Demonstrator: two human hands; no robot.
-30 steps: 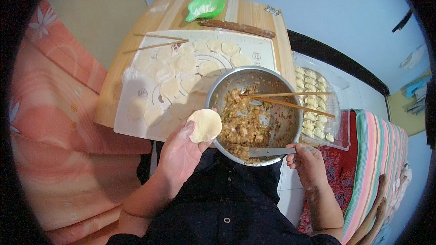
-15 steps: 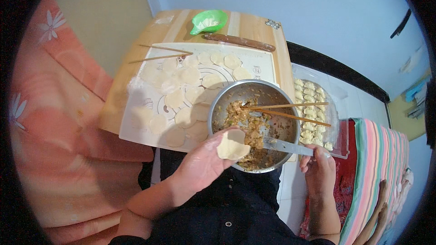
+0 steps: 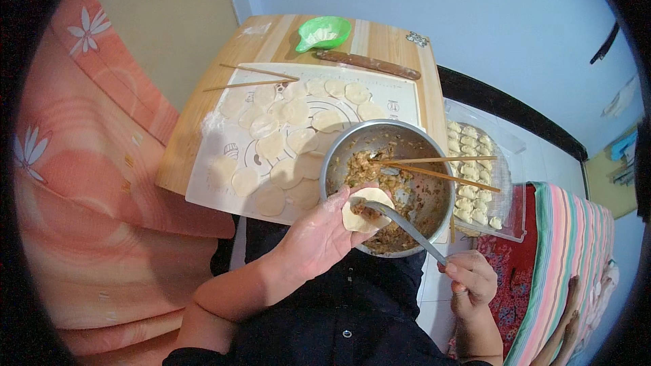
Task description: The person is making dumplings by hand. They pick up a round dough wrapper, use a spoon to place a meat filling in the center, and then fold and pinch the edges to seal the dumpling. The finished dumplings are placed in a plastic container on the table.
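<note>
Across the fingers of my left hand (image 3: 313, 242) rests a round dough wrapper (image 3: 354, 224), held over the near edge of a steel bowl (image 3: 444, 220). My right hand (image 3: 471, 279) pinches the handle end of a metal spoon (image 3: 415, 232). The spoon's tip presses a lump of filling (image 3: 367, 211) onto the middle of the wrapper. More chopped filling (image 3: 363, 166) sits inside the bowl, where a pair of chopsticks (image 3: 460, 175) leans out over the right rim.
Several wrappers (image 3: 271, 146) cover a white mat (image 3: 203, 186) on the wooden table (image 3: 186, 142). Behind them lie a rolling pin (image 3: 369, 63), a green flour dish (image 3: 336, 39) and two thin sticks (image 3: 251, 83). Right of the table, a clear tray (image 3: 512, 230) holds rows of dumplings (image 3: 468, 156).
The spoon has come up from the filling in the bowl onto the wrapper, bringing filling with it. My right hand has turned and lowered. The view has shifted slightly.
</note>
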